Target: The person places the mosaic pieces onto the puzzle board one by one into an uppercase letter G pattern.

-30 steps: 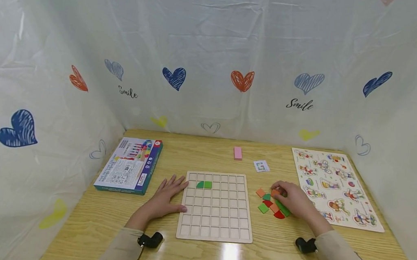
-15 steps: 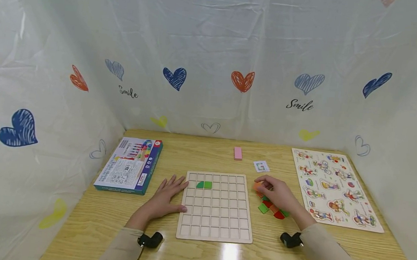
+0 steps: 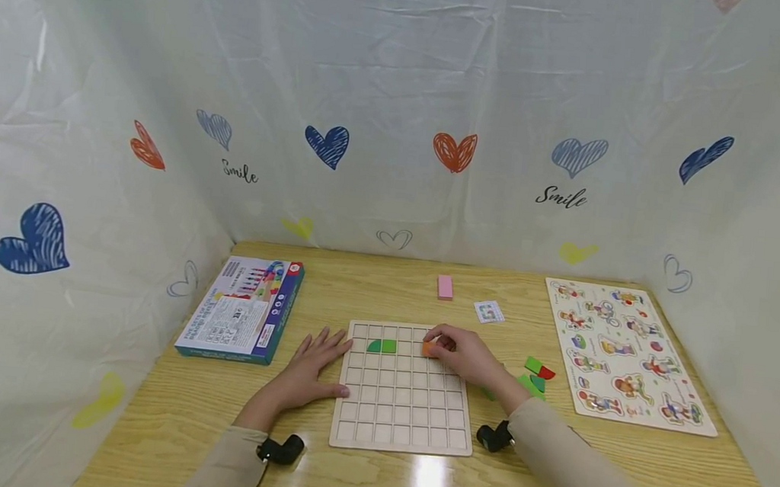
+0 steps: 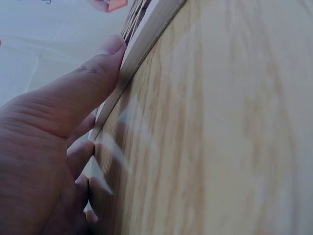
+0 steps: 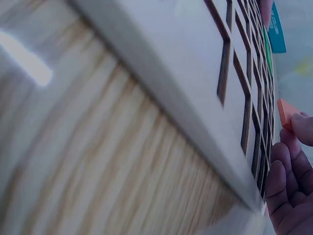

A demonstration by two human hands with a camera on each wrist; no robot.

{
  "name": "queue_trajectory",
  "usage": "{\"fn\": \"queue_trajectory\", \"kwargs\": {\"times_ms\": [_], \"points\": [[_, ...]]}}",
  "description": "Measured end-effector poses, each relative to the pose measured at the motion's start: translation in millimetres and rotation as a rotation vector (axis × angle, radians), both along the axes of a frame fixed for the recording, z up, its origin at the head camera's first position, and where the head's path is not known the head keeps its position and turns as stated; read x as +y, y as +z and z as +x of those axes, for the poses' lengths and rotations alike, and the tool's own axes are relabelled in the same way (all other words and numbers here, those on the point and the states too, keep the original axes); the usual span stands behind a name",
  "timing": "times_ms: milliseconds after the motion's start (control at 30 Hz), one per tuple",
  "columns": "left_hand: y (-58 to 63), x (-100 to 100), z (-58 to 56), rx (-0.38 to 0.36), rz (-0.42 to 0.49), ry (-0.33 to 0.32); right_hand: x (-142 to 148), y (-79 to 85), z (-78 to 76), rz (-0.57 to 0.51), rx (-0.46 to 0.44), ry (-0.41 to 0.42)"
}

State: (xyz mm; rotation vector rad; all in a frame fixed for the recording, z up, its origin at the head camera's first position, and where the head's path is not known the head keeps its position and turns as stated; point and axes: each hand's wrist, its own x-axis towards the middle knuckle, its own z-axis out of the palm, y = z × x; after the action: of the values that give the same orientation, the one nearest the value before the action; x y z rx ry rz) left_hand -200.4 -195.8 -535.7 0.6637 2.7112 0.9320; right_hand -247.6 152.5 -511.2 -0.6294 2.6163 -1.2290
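Observation:
A pale wooden grid board (image 3: pixel 392 414) lies on the table. In its second row from the back sit a dark green quarter-round tile (image 3: pixel 374 345) and, beside it, a bright green square tile (image 3: pixel 389 346). My right hand (image 3: pixel 467 356) pinches an orange tile (image 5: pixel 287 113) between thumb and fingertips, over the right part of that same row. With fingers spread, my left hand (image 3: pixel 309 371) rests at the board's left edge; in the left wrist view the thumb (image 4: pixel 105 66) touches the board's side.
Green and red tiles (image 3: pixel 532 377) lie right of the board, partly behind the right forearm. A small pattern card (image 3: pixel 489 311) and a pink block (image 3: pixel 445 287) are behind it. A boxed set (image 3: pixel 240 310) stands left, a picture puzzle board (image 3: pixel 629 354) right.
My right hand has carried the orange tile leftward from the tile pile to over the grid board. My left hand has stayed at the board's left edge.

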Motion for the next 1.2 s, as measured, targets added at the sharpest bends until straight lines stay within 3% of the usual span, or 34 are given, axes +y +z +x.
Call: {"fn": "queue_trajectory", "kwargs": {"times_ms": [367,633,833,1200], "points": [[-1.7,-1,-1.2,0.019,0.015,-0.008,-33,-2.5,-7.0,0.027,0.028,0.05],[-1.5,-1,-0.8,0.026,0.009,-0.006,-46,-1.2,-9.0,0.048,0.009,0.015],[0.0,0,-0.6,0.014,0.009,-0.006,-50,-1.3,-8.5,0.11,0.047,0.014],[-1.5,-1,-0.9,0.008,0.002,-0.004,-49,-4.4,-7.7,0.126,0.052,0.03]]}}
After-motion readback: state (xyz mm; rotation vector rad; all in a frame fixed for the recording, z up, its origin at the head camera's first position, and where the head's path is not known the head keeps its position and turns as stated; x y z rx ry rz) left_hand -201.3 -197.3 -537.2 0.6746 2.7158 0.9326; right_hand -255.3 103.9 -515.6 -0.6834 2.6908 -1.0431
